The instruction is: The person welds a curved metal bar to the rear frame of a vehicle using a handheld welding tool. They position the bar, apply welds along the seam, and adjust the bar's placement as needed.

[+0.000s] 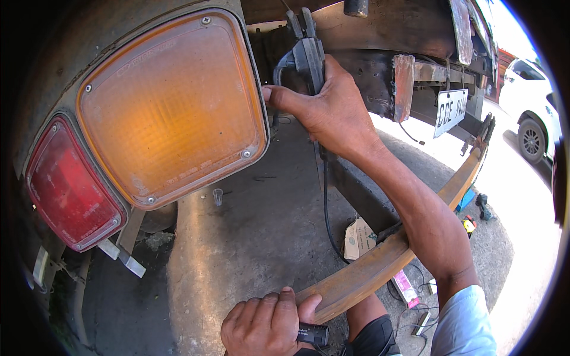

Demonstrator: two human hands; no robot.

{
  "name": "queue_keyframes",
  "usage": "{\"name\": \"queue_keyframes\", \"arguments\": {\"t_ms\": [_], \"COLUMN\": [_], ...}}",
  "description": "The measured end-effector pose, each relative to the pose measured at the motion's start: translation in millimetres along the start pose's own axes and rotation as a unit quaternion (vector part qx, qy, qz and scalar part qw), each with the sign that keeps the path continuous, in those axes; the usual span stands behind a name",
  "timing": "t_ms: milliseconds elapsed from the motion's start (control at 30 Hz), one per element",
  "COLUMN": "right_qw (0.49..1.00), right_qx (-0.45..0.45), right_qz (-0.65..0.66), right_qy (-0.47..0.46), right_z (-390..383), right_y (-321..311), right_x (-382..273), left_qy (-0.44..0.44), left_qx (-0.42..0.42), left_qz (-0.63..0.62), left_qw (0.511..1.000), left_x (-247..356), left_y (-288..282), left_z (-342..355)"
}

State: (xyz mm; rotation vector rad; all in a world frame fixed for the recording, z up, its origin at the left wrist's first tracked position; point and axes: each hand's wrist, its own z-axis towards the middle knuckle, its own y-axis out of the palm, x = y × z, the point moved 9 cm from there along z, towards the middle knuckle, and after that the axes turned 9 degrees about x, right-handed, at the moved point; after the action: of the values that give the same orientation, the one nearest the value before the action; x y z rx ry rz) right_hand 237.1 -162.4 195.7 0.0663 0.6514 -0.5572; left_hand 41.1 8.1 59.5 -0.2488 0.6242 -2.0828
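My right hand point(335, 110) is raised beside the amber lamp, its fingers wrapped round a black clamp-like tool point(309, 56) that looks like a welding electrode holder. The tool stands upright, jaws at the top, and a black cable point(326, 207) runs down from it to the ground. Low in front, my left hand point(261, 323) is closed over the near end of a rusty bumper bar point(350, 279). A small black cylinder point(313, 334) shows under its thumb; how it is held is hidden. My right forearm crosses in front of the bar.
A large amber lamp point(172, 107) and a red lamp point(74, 184) fill the left. A licence plate point(451, 111) hangs at the vehicle's rear. On the ground lie cardboard point(360, 238), a pink-and-white box point(406, 289), cables and a plastic cup point(218, 197). A white car point(528, 110) stands far right.
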Motion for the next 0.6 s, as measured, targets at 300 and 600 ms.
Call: {"name": "queue_keyframes", "arguments": {"t_ms": [300,600], "right_qw": [1.0,0.999], "right_qx": [0.001,-0.007], "right_qz": [0.008,0.032], "right_qy": [-0.006,-0.017], "right_z": [-1.1,-2.1], "right_y": [0.2,-1.0], "right_x": [-1.4,-7.2], "left_qy": [0.005,-0.002], "left_qx": [0.027,0.027], "left_qz": [-0.004,-0.005], "left_qw": [1.0,1.0], "left_x": [0.0,-0.7], "left_y": [-1.7,-1.3], "left_z": [0.9,0.5]}}
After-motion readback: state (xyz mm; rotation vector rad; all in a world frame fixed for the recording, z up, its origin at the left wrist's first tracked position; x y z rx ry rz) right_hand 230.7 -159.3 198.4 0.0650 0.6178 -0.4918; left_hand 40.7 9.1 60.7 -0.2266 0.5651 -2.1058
